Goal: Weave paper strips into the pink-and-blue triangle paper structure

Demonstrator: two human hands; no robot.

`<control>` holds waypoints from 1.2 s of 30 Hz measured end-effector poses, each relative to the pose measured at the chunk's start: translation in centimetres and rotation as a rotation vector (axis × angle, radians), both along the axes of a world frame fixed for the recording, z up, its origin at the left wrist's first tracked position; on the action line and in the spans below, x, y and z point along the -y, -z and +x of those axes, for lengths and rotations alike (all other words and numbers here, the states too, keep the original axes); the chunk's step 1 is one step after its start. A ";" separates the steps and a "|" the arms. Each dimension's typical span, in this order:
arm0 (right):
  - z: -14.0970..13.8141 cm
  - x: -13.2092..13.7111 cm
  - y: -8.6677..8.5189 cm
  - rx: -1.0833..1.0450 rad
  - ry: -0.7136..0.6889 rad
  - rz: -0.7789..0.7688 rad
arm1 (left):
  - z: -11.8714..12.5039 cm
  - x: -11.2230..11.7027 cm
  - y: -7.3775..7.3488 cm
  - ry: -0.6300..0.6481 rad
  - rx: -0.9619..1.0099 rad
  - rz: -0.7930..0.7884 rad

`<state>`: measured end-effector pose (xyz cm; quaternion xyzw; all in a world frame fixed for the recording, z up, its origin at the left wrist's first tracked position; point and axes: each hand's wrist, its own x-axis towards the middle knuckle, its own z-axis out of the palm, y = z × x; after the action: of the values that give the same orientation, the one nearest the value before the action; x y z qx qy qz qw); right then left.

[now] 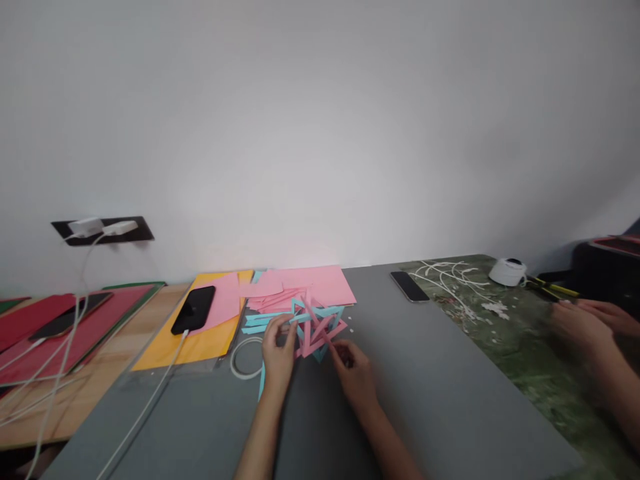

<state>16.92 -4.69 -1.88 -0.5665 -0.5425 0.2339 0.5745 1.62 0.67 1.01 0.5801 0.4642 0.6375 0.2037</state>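
Between my two hands is a chain-like bundle of folded pink and light-blue paper strips [320, 328], bent in zigzags. My left hand [279, 348] pinches its left side, fingers closed on a blue part. From the right, my right hand [354, 375] grips the lower right of the bundle with thumb and fingers together. Just behind the bundle lie loose light-blue strips [260, 321] and pink strips [280, 298]. A roll of white tape [241, 360] rests flat beside my left hand, and a blue strip [261, 383] shows next to my left wrist.
Pink paper sheets [327, 283] lie by the wall. A black phone [194, 310], its cable attached, sits on yellow paper [160, 347]. Another phone [409, 287] is right of centre. Far right, a co-worker's hands [590, 327] work near white cords [445, 277] and a white roll [508, 272].
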 end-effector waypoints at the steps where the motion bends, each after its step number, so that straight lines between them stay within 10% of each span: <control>1: 0.1 0.1 0.1 0.008 0.001 -0.003 | -0.1 -0.1 0.2 0.001 0.004 -0.002; 24: -0.1 0.4 0.8 -0.075 -0.085 -0.105 | -1.3 1.4 -0.3 -0.003 0.032 -0.179; 36: -0.5 0.5 0.8 -0.115 -0.105 -0.091 | -6.0 7.3 1.0 -0.170 -0.699 -0.338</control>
<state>16.44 -5.17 -2.64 -0.5487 -0.5263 0.3203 0.5651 -4.41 -6.59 -0.01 0.6801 0.6501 0.3309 0.0726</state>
